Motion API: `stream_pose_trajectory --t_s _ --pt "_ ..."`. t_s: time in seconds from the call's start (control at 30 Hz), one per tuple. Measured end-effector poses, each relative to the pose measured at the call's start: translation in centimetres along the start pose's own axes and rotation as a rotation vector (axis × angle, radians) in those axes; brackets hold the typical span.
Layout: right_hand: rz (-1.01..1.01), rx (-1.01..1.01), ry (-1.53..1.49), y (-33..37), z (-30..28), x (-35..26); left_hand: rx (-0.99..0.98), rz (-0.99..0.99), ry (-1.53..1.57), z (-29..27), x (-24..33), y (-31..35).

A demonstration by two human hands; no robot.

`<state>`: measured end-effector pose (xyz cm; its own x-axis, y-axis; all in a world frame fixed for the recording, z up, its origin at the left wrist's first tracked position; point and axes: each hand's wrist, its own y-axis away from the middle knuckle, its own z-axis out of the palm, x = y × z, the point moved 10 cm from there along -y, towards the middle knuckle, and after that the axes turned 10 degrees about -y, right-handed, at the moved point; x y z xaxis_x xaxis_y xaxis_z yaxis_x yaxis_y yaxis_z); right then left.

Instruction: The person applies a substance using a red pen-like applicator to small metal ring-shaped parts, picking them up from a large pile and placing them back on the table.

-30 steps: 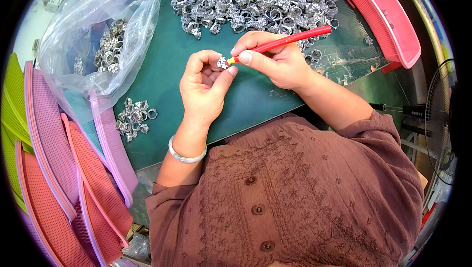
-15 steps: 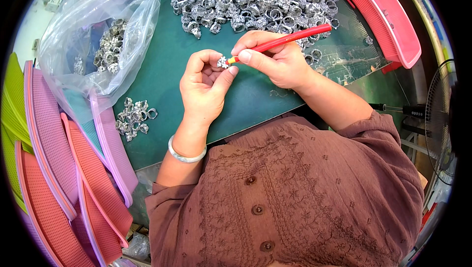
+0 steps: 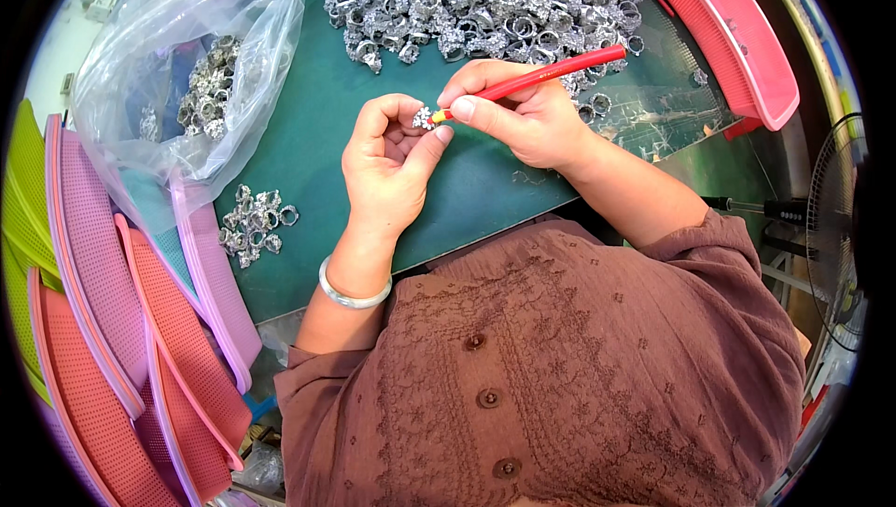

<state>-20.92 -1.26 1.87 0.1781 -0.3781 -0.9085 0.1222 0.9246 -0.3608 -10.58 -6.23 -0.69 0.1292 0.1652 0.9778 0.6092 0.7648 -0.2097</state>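
Observation:
Pinched between the thumb and fingers of my left hand [image 3: 387, 166] is a silver ring [image 3: 423, 118] with a clustered, flower-like top; its band is mostly hidden by the fingers. My right hand [image 3: 523, 115] grips a slim red pen-like stick [image 3: 560, 69] with a yellow section near its tip. That tip is at the ring's top, touching it or very close. Behind both hands lies a big heap of similar silver rings [image 3: 485, 3]. A smaller group of rings [image 3: 257, 222] rests on the green table left of my left forearm.
A clear plastic bag [image 3: 121, 78] holding more rings [image 3: 210, 92] stands at the far left. Stacked purple [image 3: 93, 227], coral [image 3: 84, 376] and green baskets [image 3: 23, 218] crowd the left side. A pink basket [image 3: 728, 31] sits far right, above a fan [image 3: 831, 218]. The green table [image 3: 317, 171] lies beneath.
The red stick has shifted very slightly at the ring, and the ring's top appears turned a little. Both hands otherwise stay in nearly the same place.

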Motion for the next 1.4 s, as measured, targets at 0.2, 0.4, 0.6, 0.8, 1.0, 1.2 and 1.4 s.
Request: stream_pose_trajectory --t_s 0.2,0.4,0.6,0.8,1.0,1.2,1.4 --pt "0.034 0.049 0.000 0.0 -0.8 0.2 0.000 -0.014 0.005 -0.1 -0.1 0.0" --pt "0.017 0.134 -0.184 -0.1 -1.6 0.0 0.003 -0.007 0.022 -0.1 -0.2 0.0" --pt "0.009 0.170 -0.226 0.0 -1.9 0.1 0.002 -0.008 0.027 -0.2 -0.3 0.0" --pt "0.000 0.179 -0.112 -0.1 -1.9 -0.5 0.011 -0.020 0.030 -0.2 -0.2 0.0" --pt "-0.006 0.163 -0.022 -0.2 -1.8 -0.7 0.015 -0.016 0.030 -0.3 -0.3 0.0" --pt "0.012 0.140 0.024 -0.3 -1.3 -0.4 0.014 -0.014 0.054 -0.3 -0.4 0.0" --pt "0.006 0.078 0.022 -0.2 -0.7 -0.3 -0.002 -0.012 0.053 -0.2 -0.3 0.1"
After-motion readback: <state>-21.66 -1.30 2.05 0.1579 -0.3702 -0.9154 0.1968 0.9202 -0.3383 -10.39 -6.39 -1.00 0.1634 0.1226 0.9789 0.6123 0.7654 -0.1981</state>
